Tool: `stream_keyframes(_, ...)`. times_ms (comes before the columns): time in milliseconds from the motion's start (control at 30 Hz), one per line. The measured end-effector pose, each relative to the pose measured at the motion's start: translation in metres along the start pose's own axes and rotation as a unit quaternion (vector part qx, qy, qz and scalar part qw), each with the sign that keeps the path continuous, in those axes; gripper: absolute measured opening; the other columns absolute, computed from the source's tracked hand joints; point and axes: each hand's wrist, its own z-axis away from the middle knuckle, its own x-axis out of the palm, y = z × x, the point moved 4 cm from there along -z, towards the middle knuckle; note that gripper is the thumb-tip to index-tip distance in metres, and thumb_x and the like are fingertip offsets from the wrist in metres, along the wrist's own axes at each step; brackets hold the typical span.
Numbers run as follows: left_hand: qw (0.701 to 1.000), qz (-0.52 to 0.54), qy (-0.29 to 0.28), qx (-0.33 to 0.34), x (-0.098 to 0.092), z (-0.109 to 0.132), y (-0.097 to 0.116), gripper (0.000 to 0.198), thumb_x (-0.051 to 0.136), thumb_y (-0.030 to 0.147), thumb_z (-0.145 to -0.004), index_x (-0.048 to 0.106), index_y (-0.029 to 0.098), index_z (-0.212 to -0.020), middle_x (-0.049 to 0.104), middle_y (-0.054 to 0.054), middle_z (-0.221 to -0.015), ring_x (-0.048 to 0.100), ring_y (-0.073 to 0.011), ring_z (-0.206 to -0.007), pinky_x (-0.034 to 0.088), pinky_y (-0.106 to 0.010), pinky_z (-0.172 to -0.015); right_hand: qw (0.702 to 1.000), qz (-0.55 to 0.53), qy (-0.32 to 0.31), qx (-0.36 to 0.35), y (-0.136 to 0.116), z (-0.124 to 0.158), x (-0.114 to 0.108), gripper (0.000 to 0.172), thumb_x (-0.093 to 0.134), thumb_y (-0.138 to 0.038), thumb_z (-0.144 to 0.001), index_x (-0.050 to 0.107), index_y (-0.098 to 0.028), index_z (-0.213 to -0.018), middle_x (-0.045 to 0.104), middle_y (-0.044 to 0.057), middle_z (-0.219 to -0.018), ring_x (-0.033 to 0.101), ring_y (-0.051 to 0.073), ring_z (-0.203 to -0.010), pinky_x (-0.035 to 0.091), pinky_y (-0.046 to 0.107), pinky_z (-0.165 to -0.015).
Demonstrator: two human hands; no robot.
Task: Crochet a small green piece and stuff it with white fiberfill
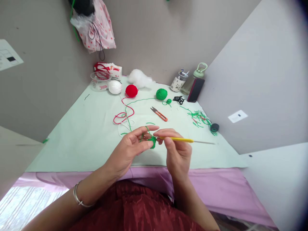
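Observation:
My left hand [131, 149] pinches a small green crochet piece [152, 141] between thumb and fingers, just above the near edge of the pale green table [79, 141]. My right hand [176, 149] grips a yellow-handled crochet hook [183, 139] whose tip meets the green piece; its metal end points right. A green yarn strand runs from the piece back to a green yarn ball [161, 94].
Red yarn ball [131, 91] with a loose red strand, white ball [115, 87], stuffing [139, 78], orange snips [159, 114], plastic bowl [100, 80], cup of pens [178, 82], bottle [195, 78], green yarn scraps [198, 117] and a dark spool [214, 127] lie on the table.

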Motion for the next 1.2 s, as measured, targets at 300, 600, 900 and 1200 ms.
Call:
stream_keyframes(300,0.995,0.072,0.02,-0.071,-0.001,-0.003,-0.01,0.043,0.09,0.033,-0.079,0.082,0.026,-0.121,0.065,0.001,-0.088,0.052,-0.008,-0.073,0.049,-0.021,-0.078,0.954,0.23,0.002,-0.19,-0.009,0.017,0.006,0.035,0.068,-0.009,-0.096,0.079,-0.032,-0.12,0.079,0.006,-0.107,0.075,0.021,-0.094,0.063,0.036,-0.077)
stream_keyframes(600,0.999,0.023,-0.006,-0.027,-0.002,-0.002,-0.004,0.035,0.086,0.026,-0.081,0.083,0.028,-0.117,0.068,0.0,-0.091,0.058,-0.0131,-0.085,0.045,-0.024,-0.077,0.995,-0.07,0.015,0.075,0.01,0.001,-0.005,0.017,0.068,-0.034,-0.101,0.08,-0.024,-0.095,0.076,0.003,-0.086,0.066,0.014,-0.069,0.057,0.029,-0.064)
stream_keyframes(900,0.995,-0.098,-0.007,0.025,-0.005,0.004,-0.001,0.032,0.08,0.032,-0.088,0.08,0.03,-0.12,0.062,0.0,-0.096,0.048,-0.0154,-0.084,0.041,-0.028,-0.079,0.986,-0.126,0.01,0.11,0.014,-0.001,-0.005,0.021,0.062,-0.035,-0.104,0.076,-0.022,-0.094,0.076,0.003,-0.085,0.066,0.014,-0.068,0.056,0.029,-0.066)
stream_keyframes(1200,0.988,-0.147,0.011,0.045,-0.009,0.005,0.0,0.032,0.079,0.028,-0.089,0.079,0.029,-0.122,0.061,-0.001,-0.097,0.052,-0.0163,-0.089,0.042,-0.028,-0.082,0.999,0.004,-0.011,0.037,-0.003,0.002,-0.009,0.024,0.053,-0.027,-0.108,0.074,-0.022,-0.1,0.078,0.004,-0.092,0.072,0.015,-0.072,0.06,0.032,-0.069)
